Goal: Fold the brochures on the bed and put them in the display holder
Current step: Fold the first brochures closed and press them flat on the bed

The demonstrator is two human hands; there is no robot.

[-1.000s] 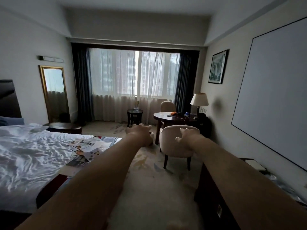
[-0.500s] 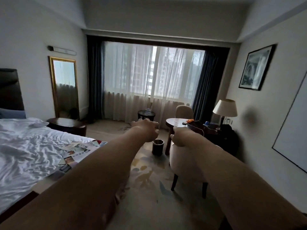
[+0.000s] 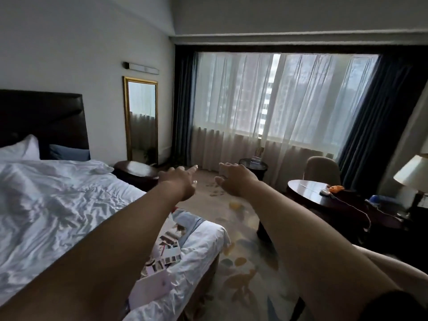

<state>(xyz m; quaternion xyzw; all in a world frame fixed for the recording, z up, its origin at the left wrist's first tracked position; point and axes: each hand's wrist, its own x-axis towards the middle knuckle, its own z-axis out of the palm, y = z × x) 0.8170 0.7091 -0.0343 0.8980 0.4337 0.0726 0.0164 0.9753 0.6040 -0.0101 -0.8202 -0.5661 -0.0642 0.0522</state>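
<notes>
Several colourful brochures (image 3: 168, 250) lie scattered near the foot corner of the bed (image 3: 58, 216), partly hidden under my left forearm. A pale flat sheet (image 3: 151, 289) lies below them at the bed's edge. Both arms stretch forward above the bed corner and carpet. My left hand (image 3: 179, 181) is held out with the fingers extended, holding nothing. My right hand (image 3: 235, 179) is beside it, fingers spread and slightly bent, empty. No display holder is visible.
A round dark table (image 3: 324, 195) with small items and a beige chair (image 3: 323, 170) stand at the right, with a lamp (image 3: 412, 174) beyond. A small round side table (image 3: 253, 164) stands by the curtains, a dark stool (image 3: 136, 171) near the mirror (image 3: 141, 119). Patterned carpet (image 3: 240, 262) lies between.
The view has swung left and closer to the bed, which now fills the lower left. Both hands have gone from loosely curled to fingers extended.
</notes>
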